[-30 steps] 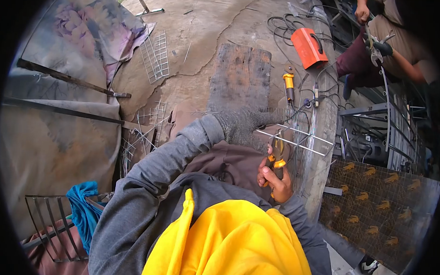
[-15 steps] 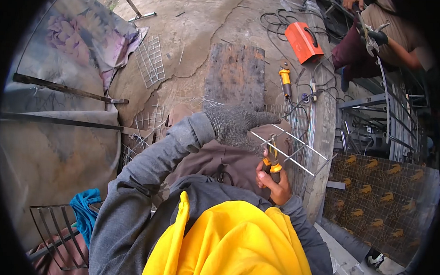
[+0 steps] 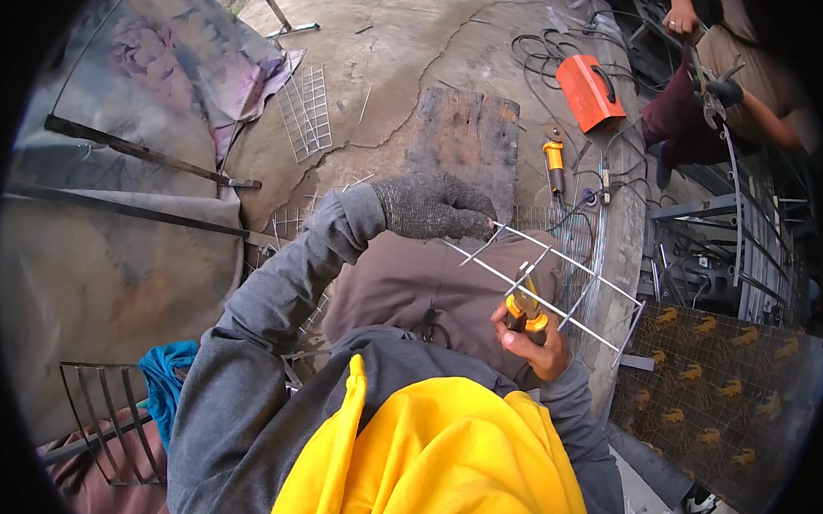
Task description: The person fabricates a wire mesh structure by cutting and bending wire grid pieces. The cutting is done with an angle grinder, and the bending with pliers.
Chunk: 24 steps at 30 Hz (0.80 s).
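Steel mesh strip (image 3: 556, 278) sits across your lap, gloved left hand (image 3: 431, 208) pinching its far end, bare right hand (image 3: 533, 345) closed on pliers (image 3: 524, 302) biting a wire; a slip could jab that ungloved palm.

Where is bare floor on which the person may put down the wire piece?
Bare concrete lies between the flowered cloth and the orange box, beyond the wooden board. It is crowded at the cables beside the grinder, and at the mesh scraps near the left hand.
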Available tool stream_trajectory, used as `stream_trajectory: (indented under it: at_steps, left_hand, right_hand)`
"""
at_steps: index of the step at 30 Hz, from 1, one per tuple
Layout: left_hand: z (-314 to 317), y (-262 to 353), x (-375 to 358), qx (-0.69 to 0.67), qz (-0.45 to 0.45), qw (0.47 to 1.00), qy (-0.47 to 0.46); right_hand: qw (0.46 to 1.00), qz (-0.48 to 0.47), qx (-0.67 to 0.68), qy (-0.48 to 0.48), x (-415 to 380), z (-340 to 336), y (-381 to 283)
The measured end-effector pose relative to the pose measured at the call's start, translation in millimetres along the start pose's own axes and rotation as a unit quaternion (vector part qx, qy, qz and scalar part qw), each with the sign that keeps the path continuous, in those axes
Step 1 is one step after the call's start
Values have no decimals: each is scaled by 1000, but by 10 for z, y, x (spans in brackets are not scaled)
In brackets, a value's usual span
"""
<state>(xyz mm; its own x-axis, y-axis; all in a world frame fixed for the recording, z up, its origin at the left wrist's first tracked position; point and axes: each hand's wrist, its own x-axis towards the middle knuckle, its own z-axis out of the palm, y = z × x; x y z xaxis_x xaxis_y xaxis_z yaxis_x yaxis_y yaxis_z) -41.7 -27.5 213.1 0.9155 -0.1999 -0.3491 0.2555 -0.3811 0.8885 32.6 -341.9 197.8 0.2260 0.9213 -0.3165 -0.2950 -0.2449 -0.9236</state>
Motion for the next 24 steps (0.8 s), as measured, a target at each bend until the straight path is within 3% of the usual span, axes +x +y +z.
stream_trajectory:
  at_steps: [2,6,8,11,15,17,19,23,24]
  left_hand:
    - [40,-87,15,-2,73,997,34]
    - [12,-7,-40,10,30,999,26]
    - [-17,-77,-54,38,121,991,32]
    - [-51,-185,-27,15,124,992,32]
    - [-107,-228,-62,-35,116,992,16]
    - [-80,-214,-145,-77,51,996,-1]
    - [-87,-203,-178,-70,89,994,0]
    - [-312,86,-322,-24,64,997,43]
    - [-384,119,-334,14,49,996,77]
  right_hand:
    - [1000,-2,7,-14,15,-34,-23]
    - [998,17,32,-44,1,-93,-42]
    - [997,33,50,-57,1,-126,-47]
    - [985,63,128,-94,23,-153,-53]
    - [987,72,90,-113,72,-222,-124]
    - [988,86,14,-131,63,-252,-183]
    - [987,87,4,-137,44,-306,-209]
    - [985,105,-100,-97,94,-347,-215]
    - [984,20,-174,-24,176,-318,-111]
